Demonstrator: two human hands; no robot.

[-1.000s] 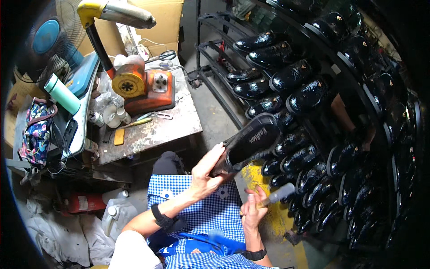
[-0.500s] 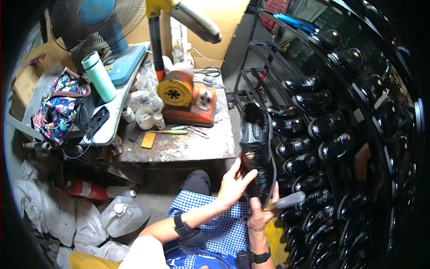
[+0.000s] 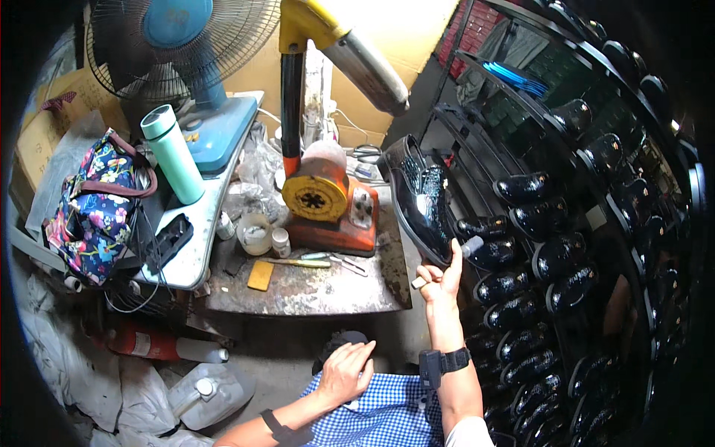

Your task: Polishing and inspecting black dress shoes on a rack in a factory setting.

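My right hand [image 3: 441,287] is closed around the toe end of a glossy black shoe [image 3: 423,197], raised at the right edge of the workbench. The shoe tilts with its ankle opening up and its sole toward the left. The same hand also grips a slim tool with a translucent grey end [image 3: 471,246] that sticks out beside the shoe; its kind is not clear. My left hand [image 3: 348,370] hangs over the blue-and-white checked apron [image 3: 372,406], fingers stretched out, holding nothing.
A red-orange machine with a yellow wheel [image 3: 316,199] stands on the workbench [image 3: 328,287] beside small bottles and a yellow block [image 3: 260,276]. Racks of black shoes [image 3: 562,253] crowd the right. At left are a mint flask [image 3: 173,156], floral bag [image 3: 100,205], and fan [image 3: 179,37].
My left hand has let go of the shoe and dropped to my lap. My right hand has lifted the shoe forward, turning its toe toward me. The head view has shifted.
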